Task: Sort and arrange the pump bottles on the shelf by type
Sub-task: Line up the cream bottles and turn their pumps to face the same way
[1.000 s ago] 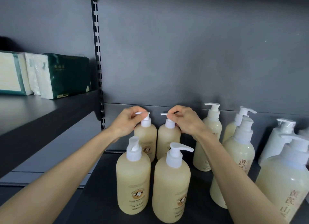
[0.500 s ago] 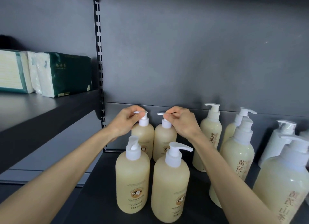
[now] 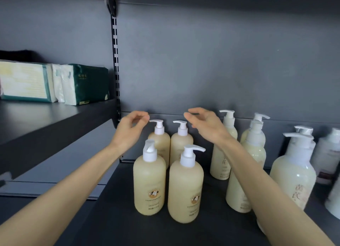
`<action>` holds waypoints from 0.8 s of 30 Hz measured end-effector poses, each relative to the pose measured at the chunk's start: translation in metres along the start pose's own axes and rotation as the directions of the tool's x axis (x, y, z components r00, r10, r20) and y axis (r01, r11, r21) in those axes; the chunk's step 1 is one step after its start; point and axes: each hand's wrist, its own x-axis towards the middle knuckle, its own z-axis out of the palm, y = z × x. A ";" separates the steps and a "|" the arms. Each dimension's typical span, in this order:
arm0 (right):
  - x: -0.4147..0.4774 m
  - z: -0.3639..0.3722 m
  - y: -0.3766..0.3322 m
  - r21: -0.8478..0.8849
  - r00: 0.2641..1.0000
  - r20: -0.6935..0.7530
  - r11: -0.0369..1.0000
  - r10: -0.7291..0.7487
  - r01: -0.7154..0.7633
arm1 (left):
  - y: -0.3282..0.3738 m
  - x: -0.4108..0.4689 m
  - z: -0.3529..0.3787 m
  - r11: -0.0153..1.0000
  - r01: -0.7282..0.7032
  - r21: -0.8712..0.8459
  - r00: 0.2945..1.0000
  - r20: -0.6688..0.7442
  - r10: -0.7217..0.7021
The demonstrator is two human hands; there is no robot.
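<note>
On dark shelf (image 3: 110, 227), four tan pump bottles (image 3: 149, 183) stand in two-by-two block. Hovering: left hand (image 3: 131, 130) at 9 o'clock of back-left pump (image 3: 159, 128), right hand (image 3: 206, 125) at 3 o'clock of back-right pump (image 3: 182, 129); both hands loosely curled, holding nothing. At block's 3 o'clock, paler bottles (image 3: 254, 150) grouped.

Shop: slotted shelving (image 3: 115, 62), stocked bottles (image 3: 149, 181)

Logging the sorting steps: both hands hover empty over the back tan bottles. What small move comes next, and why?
Probably shift the right hand to the nearest pale bottle and start lining up that type. The four tan bottles already stand in a two-by-two block, the left hand is empty too, and the pale ones stand staggered.
</note>
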 end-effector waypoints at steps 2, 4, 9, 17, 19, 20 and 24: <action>-0.023 -0.004 -0.005 0.132 1.000 0.008 0.991 -0.022 0.021 | 0.006 -0.021 -0.006 0.999 0.014 -0.052 1.000 -0.002 -0.014; -0.049 -0.003 -0.004 0.240 0.999 0.047 0.971 -0.028 0.016 | 0.007 -0.048 -0.007 0.987 0.072 -0.147 0.997 0.030 -0.068; -0.100 0.005 0.015 0.275 0.974 0.226 0.961 -0.031 -0.033 | -0.007 -0.104 -0.009 0.947 0.246 -0.208 0.959 0.191 -0.207; -0.118 0.024 0.043 0.156 0.953 0.300 0.984 0.036 -0.087 | -0.021 -0.136 -0.001 0.961 0.266 -0.083 0.930 0.284 -0.233; -0.112 0.026 0.043 0.129 0.963 0.265 0.988 0.047 -0.084 | -0.025 -0.130 -0.001 0.964 0.260 -0.054 0.926 0.296 -0.234; -0.109 0.027 0.044 0.120 0.968 0.248 0.989 0.050 -0.082 | -0.027 -0.127 0.000 0.964 0.261 -0.051 0.922 0.310 -0.233; -0.094 0.030 0.049 0.081 0.985 0.168 0.995 0.047 -0.062 | -0.030 -0.117 0.014 0.966 0.239 -0.095 0.929 0.313 -0.199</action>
